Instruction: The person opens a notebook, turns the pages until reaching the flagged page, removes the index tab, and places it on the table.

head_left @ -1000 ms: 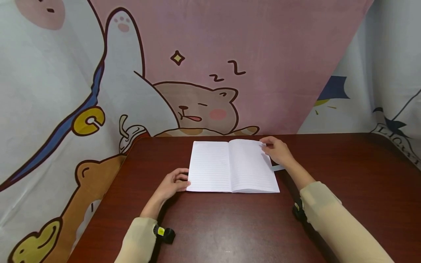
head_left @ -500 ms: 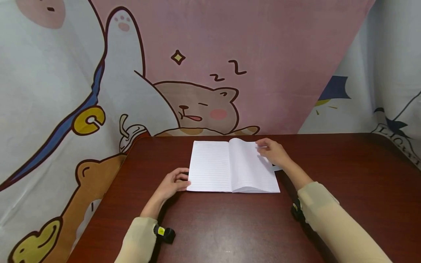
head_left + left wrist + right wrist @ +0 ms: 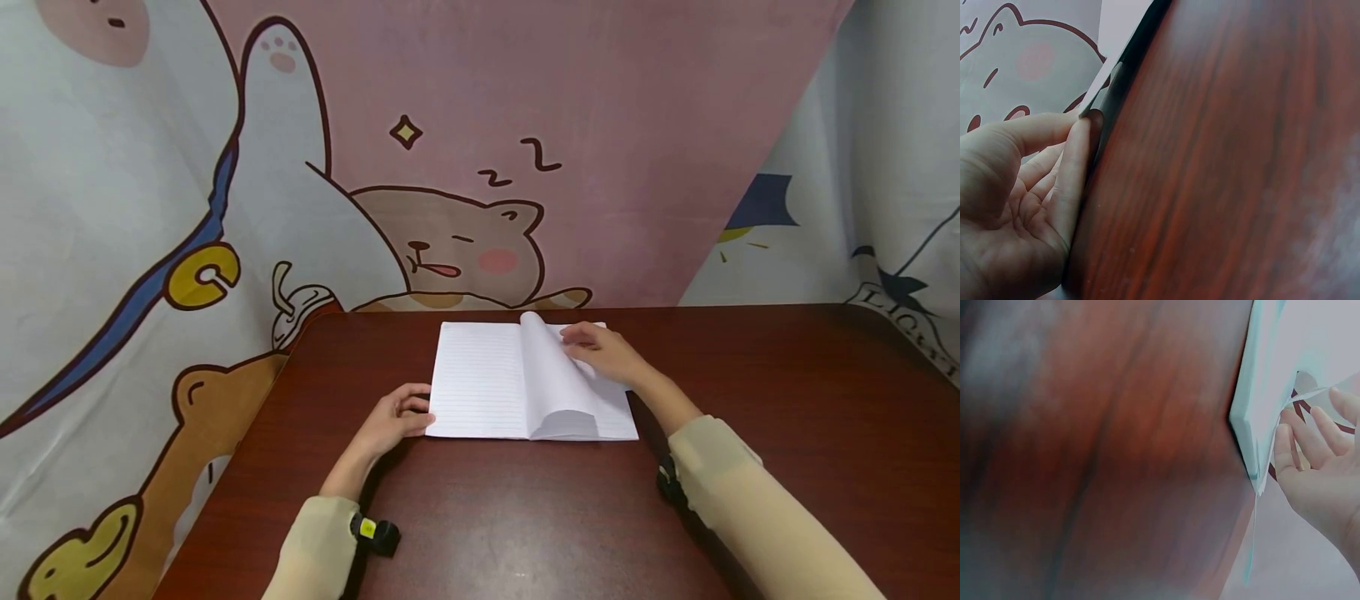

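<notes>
An open notebook (image 3: 480, 383) with lined white pages lies on the table. At its lower left edge my left hand (image 3: 392, 418) pinches the border between thumb and fingers; the left wrist view shows the thumb (image 3: 1054, 129) against that thin edge. Near the upper right corner, my right hand (image 3: 606, 353) holds a page (image 3: 551, 383) by its outer edge. That page is lifted and bowed toward the spine, with the sheets under it showing at the lower right. In the right wrist view the lifted page edge (image 3: 1316, 392) meets the fingertips, partly cut off by the frame.
The dark red wooden table (image 3: 480, 517) extends on all sides of the notebook. Behind it hangs a cartoon-printed cloth (image 3: 637, 150). A thin pale strip (image 3: 1249, 562) sticks out from the notebook in the right wrist view. Each wrist carries a black camera (image 3: 384, 538).
My right hand has moved left and slightly toward me, drawing the page off the right side into a taller curl. The left hand stays in place on the notebook's edge.
</notes>
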Tool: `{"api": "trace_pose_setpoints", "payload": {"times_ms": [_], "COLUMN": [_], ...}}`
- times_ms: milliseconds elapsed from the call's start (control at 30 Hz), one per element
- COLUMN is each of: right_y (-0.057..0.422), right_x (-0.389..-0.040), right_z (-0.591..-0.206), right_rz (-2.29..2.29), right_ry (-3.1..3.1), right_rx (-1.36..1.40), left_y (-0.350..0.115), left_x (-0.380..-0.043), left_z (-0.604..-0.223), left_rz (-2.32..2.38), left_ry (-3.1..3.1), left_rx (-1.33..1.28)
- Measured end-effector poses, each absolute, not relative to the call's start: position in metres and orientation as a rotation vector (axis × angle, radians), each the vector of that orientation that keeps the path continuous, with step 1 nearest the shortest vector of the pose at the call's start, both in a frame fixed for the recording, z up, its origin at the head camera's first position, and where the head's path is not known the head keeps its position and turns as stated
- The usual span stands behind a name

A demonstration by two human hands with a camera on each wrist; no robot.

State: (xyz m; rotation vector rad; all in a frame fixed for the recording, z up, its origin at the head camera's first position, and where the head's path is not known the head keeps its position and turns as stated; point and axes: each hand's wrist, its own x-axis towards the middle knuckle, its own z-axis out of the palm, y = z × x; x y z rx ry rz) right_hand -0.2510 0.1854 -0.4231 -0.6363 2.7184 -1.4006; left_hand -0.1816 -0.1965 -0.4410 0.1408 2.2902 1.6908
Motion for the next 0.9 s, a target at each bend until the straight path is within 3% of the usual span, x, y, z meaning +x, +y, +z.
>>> {"api": "trace_pose_setpoints", "payload": {"times_ms": [233, 500, 900], "right_y": [0.172, 0.164, 0.147], "right_x": [-0.240, -0.249, -0.247], "right_z": [-0.407, -0.420, -0.417], "right_rz": [-1.424, -1.555, -1.646], "right_ry": [2.643, 2.540, 2.582], "right_rx": [-0.518, -0.677, -0.608], "left_y": [-0.197, -0.197, -0.197], "left_x": [-0.182, -0.182, -0.182], "left_z": [-0.443, -0.442, -0.443], "left_rz": [1.689, 1.688, 1.678], "left_ry": [2.289, 2.296, 2.302], "left_rx": [0.149, 0.145, 0.144]}}
